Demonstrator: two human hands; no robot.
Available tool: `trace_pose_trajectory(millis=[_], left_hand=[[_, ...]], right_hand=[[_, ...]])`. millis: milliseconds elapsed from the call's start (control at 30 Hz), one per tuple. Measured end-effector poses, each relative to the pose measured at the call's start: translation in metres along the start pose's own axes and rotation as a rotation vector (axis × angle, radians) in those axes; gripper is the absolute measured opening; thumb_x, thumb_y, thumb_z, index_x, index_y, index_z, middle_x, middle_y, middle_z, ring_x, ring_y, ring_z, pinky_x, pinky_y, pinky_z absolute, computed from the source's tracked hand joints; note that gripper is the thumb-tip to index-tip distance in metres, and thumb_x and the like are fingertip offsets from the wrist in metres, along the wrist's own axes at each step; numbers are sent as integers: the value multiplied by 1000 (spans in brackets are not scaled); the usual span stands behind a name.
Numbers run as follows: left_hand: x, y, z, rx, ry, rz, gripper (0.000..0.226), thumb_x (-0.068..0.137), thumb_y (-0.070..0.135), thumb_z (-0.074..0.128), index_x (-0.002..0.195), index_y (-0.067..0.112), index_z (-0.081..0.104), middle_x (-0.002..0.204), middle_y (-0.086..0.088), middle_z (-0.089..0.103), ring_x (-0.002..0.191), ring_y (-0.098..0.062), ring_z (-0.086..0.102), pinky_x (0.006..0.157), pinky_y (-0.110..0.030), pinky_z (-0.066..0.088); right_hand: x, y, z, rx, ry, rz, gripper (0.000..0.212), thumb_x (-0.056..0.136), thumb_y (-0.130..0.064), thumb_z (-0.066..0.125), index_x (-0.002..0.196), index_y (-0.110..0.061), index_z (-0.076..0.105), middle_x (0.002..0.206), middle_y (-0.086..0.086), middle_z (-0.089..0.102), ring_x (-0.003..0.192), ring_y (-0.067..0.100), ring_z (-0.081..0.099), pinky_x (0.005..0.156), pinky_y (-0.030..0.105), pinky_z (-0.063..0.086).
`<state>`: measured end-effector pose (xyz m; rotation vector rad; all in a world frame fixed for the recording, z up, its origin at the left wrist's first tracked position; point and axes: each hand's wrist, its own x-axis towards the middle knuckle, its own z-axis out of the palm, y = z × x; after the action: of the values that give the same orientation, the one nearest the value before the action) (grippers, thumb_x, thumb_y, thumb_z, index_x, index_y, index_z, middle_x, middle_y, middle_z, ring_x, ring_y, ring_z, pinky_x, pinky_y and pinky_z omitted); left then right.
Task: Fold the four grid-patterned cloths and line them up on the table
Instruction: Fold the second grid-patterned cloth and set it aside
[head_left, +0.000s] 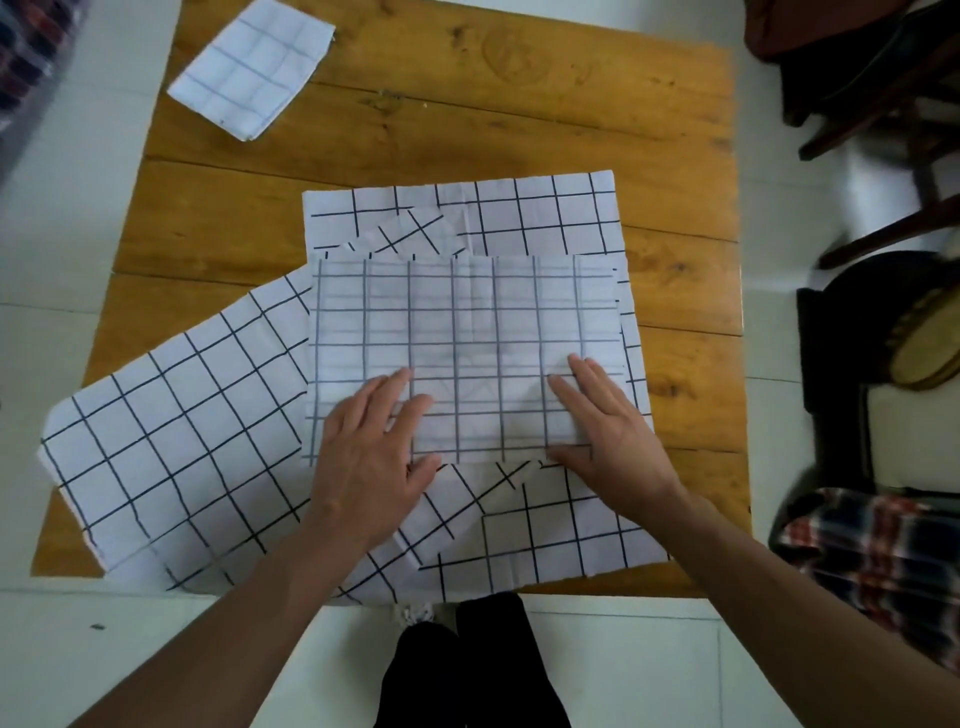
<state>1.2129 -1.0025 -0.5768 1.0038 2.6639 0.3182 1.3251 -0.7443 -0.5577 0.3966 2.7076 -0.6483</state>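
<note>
Both forearms reach in from the near edge of the wooden table (431, 130) and angle inward toward its middle. Left hand (371, 447) lies palm down, fingers straight and slightly spread, pressing the near-left part of a half-folded cloth (467, 322); its thumb rests along that cloth's near edge. Right hand (605, 423) mirrors it, palm down on the near-right corner, fingers extended and pointing away toward the far-left, thumb stretched along the near edge. Neither hand grasps anything; both are flat and released, only pressing down.

That half-folded cloth is a rectangle with its pale reverse side up, the grid showing faintly through, and it sits in the middle of the table. It lies on top of an unfolded cloth (540, 213) with bold dark lines, which shows beyond it toward the far edge and again at the near edge under the wrists. Another spread cloth (176, 441) lies tilted at the near-left corner, overhanging the left edge and partly tucked under the middle pile. A small folded cloth (252, 67) sits at the far-left corner, well apart from the others, with one corner past the table's left edge.
</note>
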Motion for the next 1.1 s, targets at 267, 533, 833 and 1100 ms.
trace_pose_trajectory(millis=[267,533,833,1100], left_hand=[[-9,-39,-14,19,-7,-97,72,86,60,49,148,25,41,160,0,28,145,-25,25,114,-48,28],[-15,-71,-27,25,-73,-54,70,86,49,68,147,28,42,161,0,27,144,-26,27,111,-52,30],[-12,-75,-39,-53,-130,-70,75,74,31,84,141,29,52,159,2,30,141,-23,30,107,-51,33],[-12,-78,-48,123,-125,164,72,59,28,90,126,20,64,145,-5,51,133,-23,39,99,-47,45]], right_hand=[[-8,6,-9,-28,-26,75,86,87,-28,73,155,-24,21,165,0,3,152,17,0,123,36,11],[-8,9,-21,-78,-58,75,84,88,-17,71,155,-24,22,165,3,7,152,20,5,123,44,17],[9,-56,-5,-24,80,99,72,90,-25,67,151,-24,29,161,2,21,149,21,17,121,39,19],[23,-86,22,7,40,161,82,86,-37,72,152,-24,25,163,-1,14,150,19,11,119,37,21]])
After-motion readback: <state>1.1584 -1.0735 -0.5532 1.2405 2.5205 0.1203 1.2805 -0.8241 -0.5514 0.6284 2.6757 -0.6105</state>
